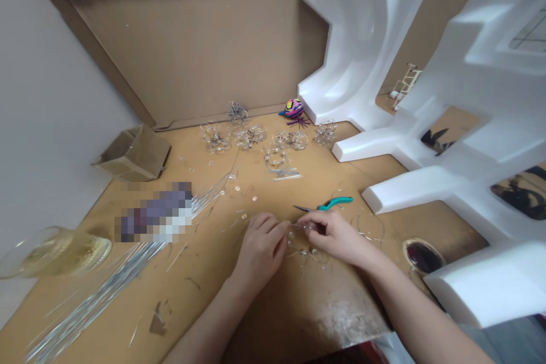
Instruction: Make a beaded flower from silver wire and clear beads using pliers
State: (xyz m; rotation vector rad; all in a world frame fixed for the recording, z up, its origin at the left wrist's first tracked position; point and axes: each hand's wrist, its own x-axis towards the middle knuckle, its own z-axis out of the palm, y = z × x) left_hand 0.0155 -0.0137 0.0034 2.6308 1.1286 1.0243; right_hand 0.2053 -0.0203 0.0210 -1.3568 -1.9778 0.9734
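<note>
My left hand [261,244] and my right hand [335,237] are close together over the brown tabletop, both with fingers pinched. Between them runs a thin wire piece with clear beads [302,252], part of it hanging below the fingertips. The exact grip on the wire is hidden by my fingers. Just beyond my right hand lie needle-nose pliers [336,202] with teal handles. Loose clear beads [255,198] are scattered past my left hand. Farther back, short wire pieces [286,174] lie beside a beaded wire ring [276,158].
Several wire-and-bead clusters [249,136] lie toward the back, near a colourful patterned object [294,108]. At left are a cardboard box [136,153], a glass of yellowish liquid [63,250] and long wires [106,290]. White moulded foam [401,182] borders the right, near a dark-filled round container [423,256].
</note>
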